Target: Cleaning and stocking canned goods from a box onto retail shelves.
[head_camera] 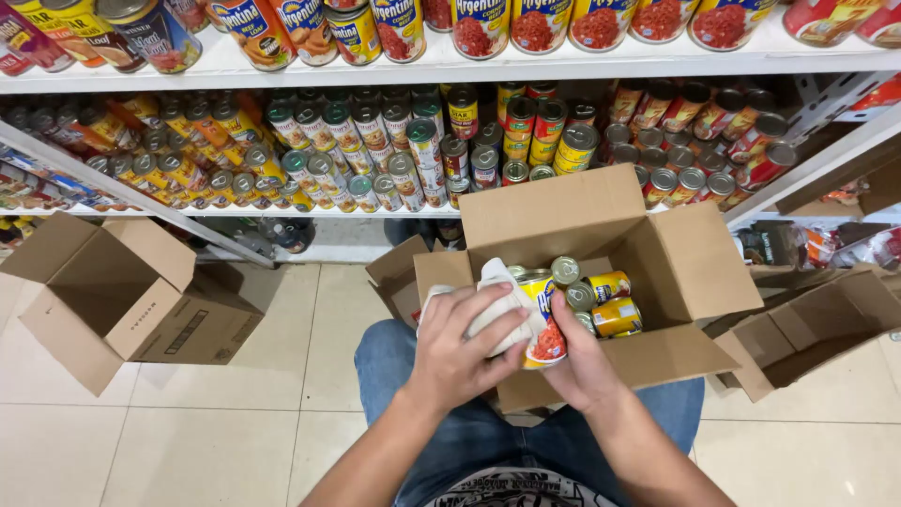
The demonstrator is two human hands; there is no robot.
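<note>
Knees: blue jeans (pixel 422 376) at the bottom of the view, with an open cardboard box (pixel 694 272) resting against them.
Can in hand: a tin with a yellow and red label (pixel 542 319), held tilted over the near edge of the box, between both hands.
Left hand: left hand (pixel 460 347) has its fingers (pixel 493 305) curled and pressed on a white cloth (pixel 497 291) that lies against the side of the can.
Right hand: right hand (pixel 577 361) cups the can from below and behind; its thumb lies up the label and the other fingers are hidden, so how far they spread I cannot tell.
Risk: the can looks held mostly by the right palm, so a hard push from the cloth might slide it out and drop it onto the tins below or the floor tiles (pixel 235 441).
Inside the box: several more tins (pixel 605 300), some upright, some on their sides.
Around: an empty open carton (pixel 113 300) to the left, another carton (pixel 807 329) to the right.
Beyond: white shelves (pixel 310 64) packed with rows of canned goods (pixel 413 150).
</note>
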